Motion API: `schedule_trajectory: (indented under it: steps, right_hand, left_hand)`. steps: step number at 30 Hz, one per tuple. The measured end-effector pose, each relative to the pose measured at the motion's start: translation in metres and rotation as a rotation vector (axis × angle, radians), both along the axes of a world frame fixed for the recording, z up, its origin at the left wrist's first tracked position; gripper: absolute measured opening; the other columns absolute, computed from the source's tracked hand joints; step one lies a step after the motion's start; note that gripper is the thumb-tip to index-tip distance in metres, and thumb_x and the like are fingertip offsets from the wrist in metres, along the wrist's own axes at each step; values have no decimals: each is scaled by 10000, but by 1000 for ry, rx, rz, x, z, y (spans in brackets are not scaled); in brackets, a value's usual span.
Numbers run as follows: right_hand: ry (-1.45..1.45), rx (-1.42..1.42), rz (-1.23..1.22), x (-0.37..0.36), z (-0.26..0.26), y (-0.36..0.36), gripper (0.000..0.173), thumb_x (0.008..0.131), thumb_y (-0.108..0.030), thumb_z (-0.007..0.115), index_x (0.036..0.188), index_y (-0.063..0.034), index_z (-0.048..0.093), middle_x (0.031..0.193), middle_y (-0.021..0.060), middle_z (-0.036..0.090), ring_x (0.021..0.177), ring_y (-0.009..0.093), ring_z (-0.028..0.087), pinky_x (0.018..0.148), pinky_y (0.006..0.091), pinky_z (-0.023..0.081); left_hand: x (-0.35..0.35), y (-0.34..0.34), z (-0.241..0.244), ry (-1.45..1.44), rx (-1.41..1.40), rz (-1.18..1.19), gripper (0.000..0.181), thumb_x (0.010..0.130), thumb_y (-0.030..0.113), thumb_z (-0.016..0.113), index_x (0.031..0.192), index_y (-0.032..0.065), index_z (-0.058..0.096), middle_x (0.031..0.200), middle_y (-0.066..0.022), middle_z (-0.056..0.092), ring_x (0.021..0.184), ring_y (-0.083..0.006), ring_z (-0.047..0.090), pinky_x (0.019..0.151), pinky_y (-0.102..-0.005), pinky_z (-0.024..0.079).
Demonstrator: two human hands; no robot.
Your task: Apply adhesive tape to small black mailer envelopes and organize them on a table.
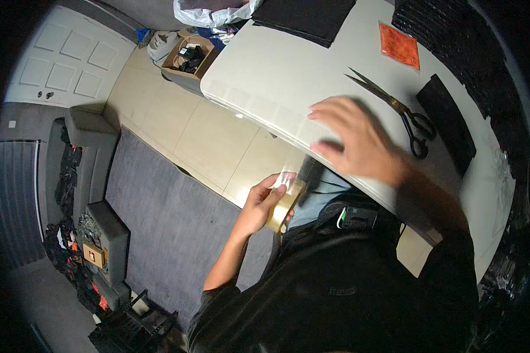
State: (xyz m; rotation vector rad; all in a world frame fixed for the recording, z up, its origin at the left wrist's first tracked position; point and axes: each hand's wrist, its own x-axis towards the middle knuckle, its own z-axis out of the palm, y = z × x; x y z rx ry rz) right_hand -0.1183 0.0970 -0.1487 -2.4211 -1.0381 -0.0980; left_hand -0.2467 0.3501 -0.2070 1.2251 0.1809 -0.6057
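My left hand grips a roll of clear adhesive tape, its thumb on a loose transparent end, just off the edge of a white table. My right hand is over the table near that edge, slightly blurred, its fingers spread and curved, holding nothing that shows. Black-handled fabric scissors lie to its right with their blades apart. Beside their handles is a folded black cloth piece. An orange packet in clear plastic lies farther back.
Black fabric lies on the table's back part, and stacked black material runs along its right side. A cardboard box with cables stands beyond the left corner. A grey sofa and rug are at left.
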Motion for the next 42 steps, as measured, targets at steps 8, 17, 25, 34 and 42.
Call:
schedule_trajectory:
  steps: [8, 17, 25, 34, 42]
  right_hand:
    - [-133, -241, -79, -32, 22, -30, 725, 979, -418, 637, 1503, 41, 434, 1577, 215, 410, 1494, 380, 341, 1217, 572, 252]
    - [-122, -468, -500, -46, 18, -151, 453, 907, -77, 660, 1308, 89, 527, 1261, 265, 599, 1185, 409, 593, 1027, 486, 487]
    - [466, -470, -521, 5, 46, -155, 409, 838, -131, 798, 1180, 12, 624, 1086, 168, 687, 1053, 276, 683, 902, 407, 554]
    - [1567, 536, -525, -75, 17, -146, 282, 814, -200, 831, 1000, -69, 665, 853, -5, 659, 781, 86, 611, 709, 255, 498]
    - [1296, 1, 27, -95, 46, -127, 666, 694, -571, 908, 1040, -60, 658, 813, 31, 630, 749, 137, 586, 687, 304, 479]
  left_hand:
    - [-1, 2, -3, 2, -57, -27, 357, 1103, 165, 469, 1434, 49, 539, 927, -107, 676, 701, -156, 671, 639, -303, 564]
    - [7, -4, 5, -73, 6, -57, 438, 1053, 119, 480, 1488, 72, 491, 1035, -101, 663, 752, -171, 680, 720, -297, 576]
    - [15, -8, 2, -122, -15, -39, 481, 1002, 101, 437, 1478, 65, 497, 988, -126, 675, 700, -176, 674, 654, -309, 589]
    - [13, -11, 7, -94, -2, 24, 378, 1104, 223, 488, 1445, 68, 538, 971, -103, 680, 651, -147, 658, 587, -282, 576]
    - [14, -7, 10, -63, -10, 30, 388, 1103, 224, 478, 1458, 78, 529, 936, -119, 675, 632, -168, 663, 587, -295, 575]
